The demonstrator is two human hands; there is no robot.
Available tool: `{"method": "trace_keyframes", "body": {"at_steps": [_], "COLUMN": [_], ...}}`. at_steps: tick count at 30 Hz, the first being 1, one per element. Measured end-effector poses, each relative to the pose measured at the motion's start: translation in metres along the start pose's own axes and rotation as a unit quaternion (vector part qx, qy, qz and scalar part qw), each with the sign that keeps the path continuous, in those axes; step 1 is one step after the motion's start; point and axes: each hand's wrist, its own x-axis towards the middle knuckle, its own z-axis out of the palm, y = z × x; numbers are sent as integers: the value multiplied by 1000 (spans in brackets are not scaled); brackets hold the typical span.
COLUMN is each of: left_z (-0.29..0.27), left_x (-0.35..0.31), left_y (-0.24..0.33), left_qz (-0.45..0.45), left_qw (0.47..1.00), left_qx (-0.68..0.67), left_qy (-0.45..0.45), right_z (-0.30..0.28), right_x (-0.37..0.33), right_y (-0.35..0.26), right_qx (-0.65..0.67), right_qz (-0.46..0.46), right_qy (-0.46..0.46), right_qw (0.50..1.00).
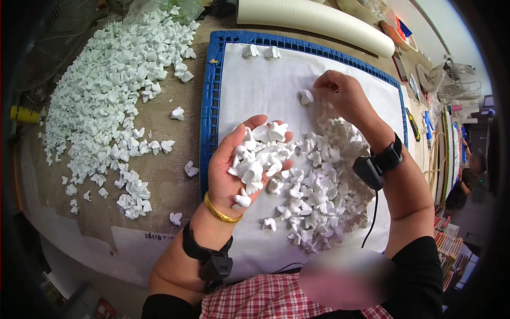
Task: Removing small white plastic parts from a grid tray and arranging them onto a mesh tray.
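Observation:
My left hand (226, 159) is palm up with curled fingers, cradling a heap of small white flower-shaped pieces (260, 154). One of these rests low on the palm near the wrist. Farther right, my right hand (342, 93) is bent down over the white sheet (276, 80), its fingertips drawn together. Just left of those fingertips a single white piece (305, 97) stands on the sheet; whether they touch it or hold anything is hard to make out. Two more white pieces (261, 51) stand near the sheet's far edge. Beneath my right forearm lies a loose pile of white pieces (324, 181).
The sheet lies in a blue grid-edged tray (212, 80). Left of it, a large mound of white pieces (101, 95) covers the brown table (175, 143). Behind lies a long cream roll (319, 24). A yellow cutter (413, 125) and a fan (454, 80) are at right.

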Motion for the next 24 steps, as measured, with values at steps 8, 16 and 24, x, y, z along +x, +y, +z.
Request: {"method": "trace_keyframes", "body": {"at_steps": [8,16,24], "left_z": [4,6,14], "left_x": [1,1,6], "left_y": [0,6,6], "left_qz": [-5,-10,-8], "left_qw": [1000,1000,1000], "left_qx": [-1,-18,-16], "left_qy": [7,-16,-20], "right_z": [0,-8,7], "right_x": [-6,18,65], "right_y": [-16,-28,-22], "right_qx": [-47,-24,-81], "right_qz": [-144,-103,-159], "right_qy": [-33,83,181], "right_qw": [988,991,967]}}
